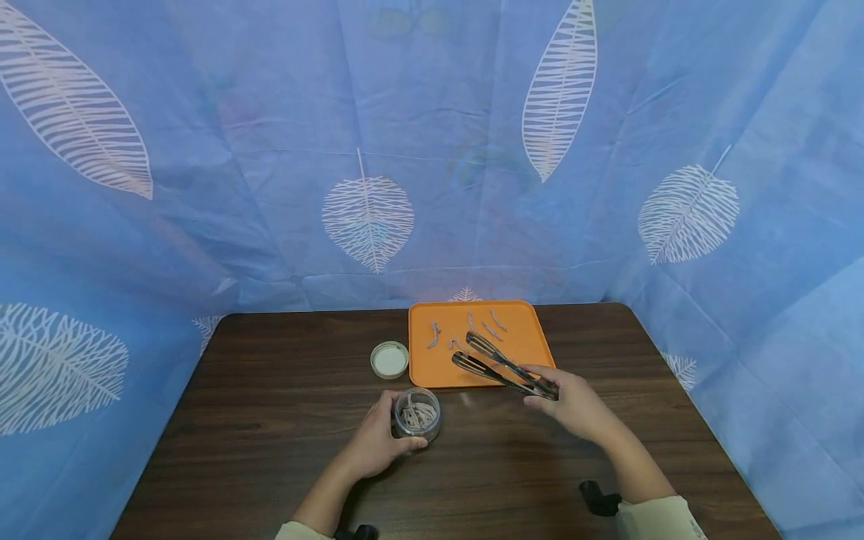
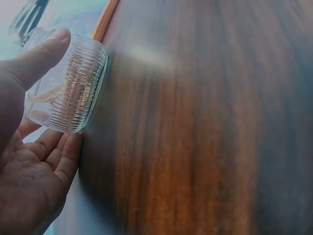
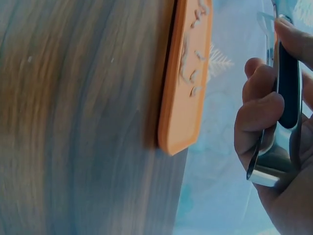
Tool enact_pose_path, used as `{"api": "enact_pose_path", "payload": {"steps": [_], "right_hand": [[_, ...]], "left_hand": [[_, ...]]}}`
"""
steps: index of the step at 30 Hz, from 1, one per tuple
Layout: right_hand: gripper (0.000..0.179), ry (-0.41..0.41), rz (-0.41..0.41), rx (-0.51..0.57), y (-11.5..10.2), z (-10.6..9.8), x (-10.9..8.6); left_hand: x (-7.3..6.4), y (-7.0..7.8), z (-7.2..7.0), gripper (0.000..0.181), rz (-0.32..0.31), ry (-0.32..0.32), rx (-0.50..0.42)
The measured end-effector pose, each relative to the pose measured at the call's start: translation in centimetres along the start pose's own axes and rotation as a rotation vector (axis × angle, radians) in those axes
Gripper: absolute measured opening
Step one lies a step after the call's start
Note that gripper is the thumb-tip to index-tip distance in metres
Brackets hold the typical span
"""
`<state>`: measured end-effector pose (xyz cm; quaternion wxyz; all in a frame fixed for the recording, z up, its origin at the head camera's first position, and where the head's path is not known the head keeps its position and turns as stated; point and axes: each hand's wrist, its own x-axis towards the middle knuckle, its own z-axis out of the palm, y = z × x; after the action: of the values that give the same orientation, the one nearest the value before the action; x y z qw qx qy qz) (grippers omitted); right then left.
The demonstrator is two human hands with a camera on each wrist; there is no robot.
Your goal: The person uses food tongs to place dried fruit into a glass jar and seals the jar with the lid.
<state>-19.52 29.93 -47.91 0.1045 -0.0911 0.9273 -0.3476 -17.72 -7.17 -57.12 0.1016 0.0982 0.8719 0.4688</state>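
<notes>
My left hand holds a clear glass jar upright, thumb and fingers around its sides. Pale thin strips lie inside the open-topped jar; in the left wrist view its ribbed wall shows. My right hand grips metal tongs with dark handle pads. The tongs' two slotted ends are apart, above the front part of an orange tray, with nothing visible between them. Several small, pale, bent strips lie scattered on the tray; their exact kind is unclear.
A round lid lies left of the tray, behind the jar. The dark wooden table meets a blue leaf-printed cloth at its back edge. Black wrist devices show by both sleeves.
</notes>
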Motion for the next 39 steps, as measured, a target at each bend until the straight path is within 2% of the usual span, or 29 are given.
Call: {"api": "enact_pose_path", "payload": {"steps": [9, 15, 23, 31, 39], "right_hand": [[0.064, 0.062, 0.044, -0.050, 2.2, -0.9, 0.1], [0.067, 0.065, 0.128, -0.081, 4.1, -1.4, 0.0], [0.063, 0.094, 0.152, -0.205, 6.1, -1.5, 0.2], [0.061, 0.048, 0.176, -0.204, 6.9, -1.1, 0.3], [0.054, 0.063, 0.176, -0.249, 7.0, -1.2, 0.4]], "left_hand": [[-0.1, 0.0, 0.0, 0.085, 0.010, -0.002, -0.006], [-0.1, 0.0, -0.1, 0.085, 0.011, -0.006, -0.017], [-0.1, 0.0, -0.1, 0.084, 0.006, -0.007, -0.013], [0.1, -0.2, -0.1, 0.085, 0.000, -0.018, -0.012], [0.2, -0.5, 0.0, 0.083, 0.007, -0.012, -0.016]]}}
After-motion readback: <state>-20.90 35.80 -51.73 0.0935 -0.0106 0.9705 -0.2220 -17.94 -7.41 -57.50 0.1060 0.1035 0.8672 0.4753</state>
